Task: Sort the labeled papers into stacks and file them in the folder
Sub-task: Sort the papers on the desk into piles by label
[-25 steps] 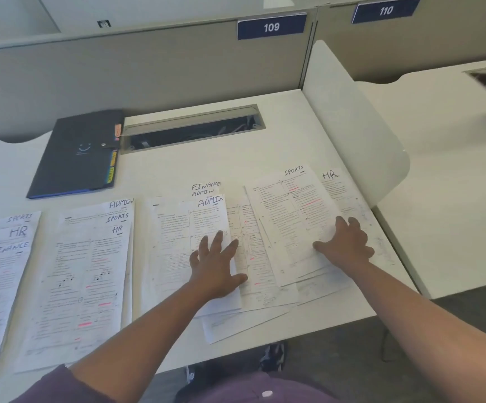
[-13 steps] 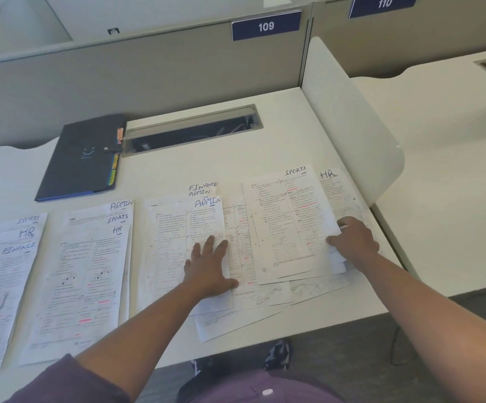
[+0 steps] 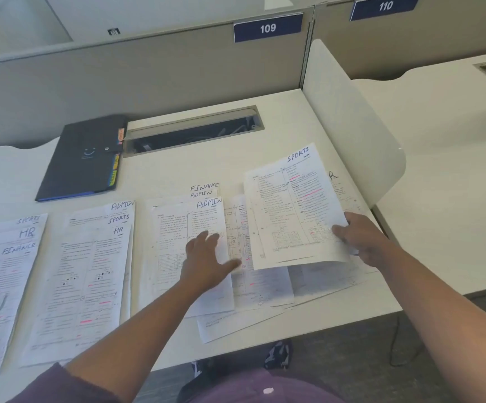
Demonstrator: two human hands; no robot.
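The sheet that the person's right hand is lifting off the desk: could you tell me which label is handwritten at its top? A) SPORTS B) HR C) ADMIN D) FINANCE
A: the right hand grips the lower right corner of the raised sheet, and "SPORTS" is handwritten in blue at its top right, while the left hand rests flat on the sheet labelled ADMIN.

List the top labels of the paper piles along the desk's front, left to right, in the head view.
FINANCE sheet → HR sheet → ADMIN sheet under the left hand → SPORTS sheet pinched by the right hand.
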